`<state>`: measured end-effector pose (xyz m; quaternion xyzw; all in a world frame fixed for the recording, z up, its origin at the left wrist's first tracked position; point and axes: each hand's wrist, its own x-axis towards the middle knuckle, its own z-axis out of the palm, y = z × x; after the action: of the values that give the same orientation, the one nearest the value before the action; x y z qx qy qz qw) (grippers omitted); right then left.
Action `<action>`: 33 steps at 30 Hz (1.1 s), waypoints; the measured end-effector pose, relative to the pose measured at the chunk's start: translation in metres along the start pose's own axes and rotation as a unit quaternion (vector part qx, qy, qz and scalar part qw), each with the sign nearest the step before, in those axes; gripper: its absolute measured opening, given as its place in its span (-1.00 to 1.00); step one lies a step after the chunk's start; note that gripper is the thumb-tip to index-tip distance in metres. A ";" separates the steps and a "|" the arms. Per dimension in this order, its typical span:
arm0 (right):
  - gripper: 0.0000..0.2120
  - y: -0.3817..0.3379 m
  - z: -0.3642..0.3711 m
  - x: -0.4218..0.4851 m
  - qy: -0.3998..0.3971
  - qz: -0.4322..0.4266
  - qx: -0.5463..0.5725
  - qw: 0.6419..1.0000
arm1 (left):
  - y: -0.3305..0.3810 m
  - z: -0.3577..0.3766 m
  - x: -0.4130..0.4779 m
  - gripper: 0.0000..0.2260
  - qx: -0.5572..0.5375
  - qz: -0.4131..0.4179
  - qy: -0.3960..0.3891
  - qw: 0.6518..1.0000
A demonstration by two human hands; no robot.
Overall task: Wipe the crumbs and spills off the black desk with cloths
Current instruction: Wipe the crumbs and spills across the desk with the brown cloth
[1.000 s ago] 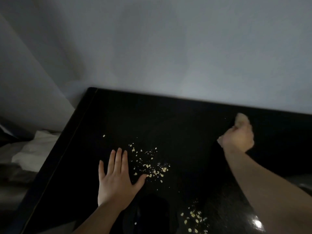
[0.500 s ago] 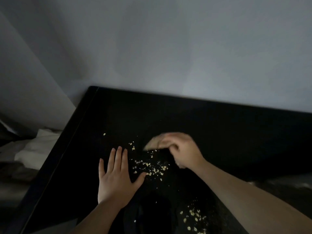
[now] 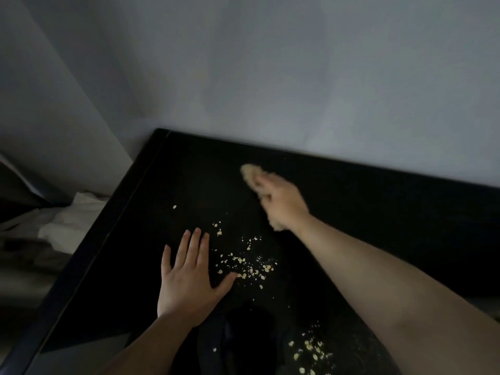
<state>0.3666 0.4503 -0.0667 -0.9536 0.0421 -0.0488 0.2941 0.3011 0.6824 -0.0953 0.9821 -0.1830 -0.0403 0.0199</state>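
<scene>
The left grip [image 3: 189,277] lies flat on the tabletop [image 3: 378,212], fingers straight, thumb beside the crumbs [image 3: 249,266]. The right grip [image 3: 281,204] curls round a tan cloth [image 3: 247,171] near the far edge.

Left grip [image 3: 189,277]: lay flat and palm down on the bench [image 3: 189,169], fingers straight and close together, thumb spread to the right.
Left forearm [image 3: 140,350]: bare, entering from the lower edge.
Right grip [image 3: 284,204]: blurred, fingers curled round a tan cloth [image 3: 248,171], near the bench's back edge.
Right forearm [image 3: 378,280]: bare, stretched diagonally from the lower right corner.
</scene>
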 end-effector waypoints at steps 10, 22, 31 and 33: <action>-0.57 0.037 -0.024 -0.026 0.151 0.099 -0.075 0.981 | 0.002 -0.004 -0.001 -0.20 0.005 0.003 0.003 1.000; -0.53 -0.008 -0.002 -0.086 0.143 -0.013 0.056 0.988 | -0.005 -0.023 0.005 -0.12 -0.098 -0.018 -0.016 0.995; -0.52 0.031 -0.009 -0.012 0.202 0.395 -0.059 0.894 | -0.080 -0.023 0.049 -0.32 -0.030 -0.101 -0.031 0.994; -0.57 0.032 -0.010 0.012 0.202 0.369 -0.058 0.906 | -0.080 -0.020 0.050 -0.31 -0.024 -0.100 -0.023 0.994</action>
<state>0.3752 0.4174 -0.0756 -0.8553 0.4518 -0.1256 0.2204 0.3785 0.7393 -0.0832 0.9935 -0.0835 -0.0692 0.0346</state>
